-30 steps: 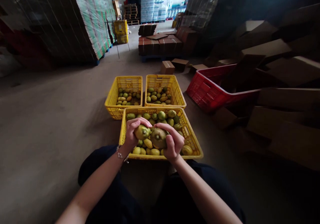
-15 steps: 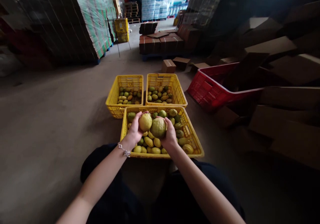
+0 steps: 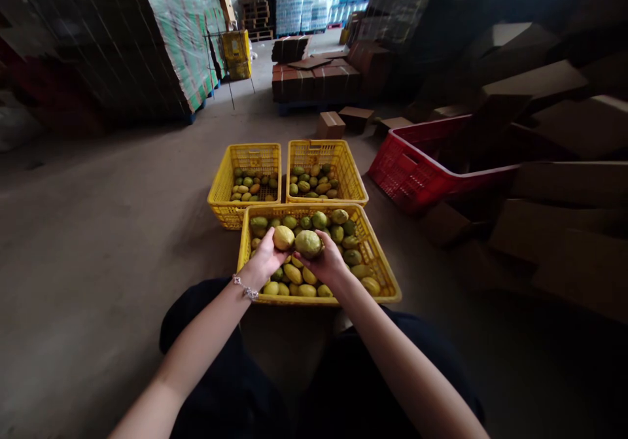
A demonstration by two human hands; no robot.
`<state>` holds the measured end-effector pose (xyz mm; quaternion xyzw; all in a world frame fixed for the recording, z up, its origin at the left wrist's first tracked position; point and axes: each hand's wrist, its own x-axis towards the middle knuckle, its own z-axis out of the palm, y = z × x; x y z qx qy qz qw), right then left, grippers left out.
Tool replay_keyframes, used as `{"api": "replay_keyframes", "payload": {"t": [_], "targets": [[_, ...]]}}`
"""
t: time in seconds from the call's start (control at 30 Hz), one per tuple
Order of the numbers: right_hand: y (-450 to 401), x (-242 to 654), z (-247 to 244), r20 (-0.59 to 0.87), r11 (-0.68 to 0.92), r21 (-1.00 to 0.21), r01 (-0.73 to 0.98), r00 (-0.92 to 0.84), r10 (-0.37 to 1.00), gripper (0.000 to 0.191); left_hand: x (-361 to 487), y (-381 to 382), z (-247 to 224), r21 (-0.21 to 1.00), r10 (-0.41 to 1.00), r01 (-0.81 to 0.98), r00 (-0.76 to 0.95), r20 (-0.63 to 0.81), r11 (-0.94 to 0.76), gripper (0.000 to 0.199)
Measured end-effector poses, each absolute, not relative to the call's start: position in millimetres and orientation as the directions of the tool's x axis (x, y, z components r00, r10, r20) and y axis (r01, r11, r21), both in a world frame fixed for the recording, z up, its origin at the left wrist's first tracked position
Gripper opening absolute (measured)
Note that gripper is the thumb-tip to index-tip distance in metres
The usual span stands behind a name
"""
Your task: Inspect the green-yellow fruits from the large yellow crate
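Note:
In my left hand [image 3: 265,254] I hold a yellow, lemon-shaped fruit [image 3: 283,237], fingers curled under and round its side. My right hand [image 3: 328,260] is closed round a larger, bumpy green fruit [image 3: 308,244]. The two fruits are side by side, their near ends almost meeting. Both hands are above the front yellow crate [image 3: 386,270], which holds many similar fruits, mostly yellow [image 3: 293,274] toward me and green [image 3: 338,216] toward the back. I cannot make out exactly what kind of fruit they are.
Behind the front crate stand a left yellow crate [image 3: 216,197] and a right yellow crate [image 3: 357,180], each with fruit inside. A red crate [image 3: 409,171] and piled cardboard [image 3: 540,82] lie to the right. Farther off are stacked brown cartons [image 3: 314,82] and a wrapped pallet load [image 3: 169,40].
Both fruits have turned in my hands and now lie more on their sides. My right fingers have shifted beneath the green one. The view has tipped slightly downward.

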<state>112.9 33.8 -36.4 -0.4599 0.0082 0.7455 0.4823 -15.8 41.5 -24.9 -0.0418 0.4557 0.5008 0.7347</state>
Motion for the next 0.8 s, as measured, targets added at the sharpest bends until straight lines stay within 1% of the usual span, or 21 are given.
{"api": "replay_keyframes", "payload": {"t": [0.13,0.23,0.37,0.43,0.57,0.67,0.8], "targets": [[33,112,-30,-0.703,-0.552,-0.433,-0.713,-0.116,0.701,0.015,-17,44,-24,0.396,0.684,-0.749,0.104,-0.722,0.531,0.03],[30,111,-25,-0.681,-0.571,-0.466,-0.675,-0.138,0.719,0.014,-16,45,-23,0.407,0.691,-0.75,0.091,-0.718,0.521,0.024],[28,108,-17,-0.61,-0.527,-0.522,-0.67,-0.139,0.78,0.01,-13,44,-15,0.468,0.757,-0.75,0.066,-0.651,0.468,0.019],[27,107,-14,-0.556,-0.495,-0.533,-0.686,-0.156,0.816,0.011,-14,42,-8,0.476,0.779,-0.761,0.06,-0.624,0.44,0.016],[28,111,-7,-0.506,-0.455,-0.543,-0.706,-0.157,0.848,0.012,-19,40,2,0.453,0.801,-0.789,0.081,-0.593,0.415,0.019],[29,116,-5,-0.522,-0.434,-0.532,-0.727,-0.122,0.844,0.014,-22,38,2,0.417,0.794,-0.785,0.153,-0.588,0.459,0.026],[28,120,-3,-0.57,-0.453,-0.465,-0.761,-0.134,0.81,0.026,-24,36,-2,0.361,0.829,-0.803,0.27,-0.489,0.475,0.026]]}}
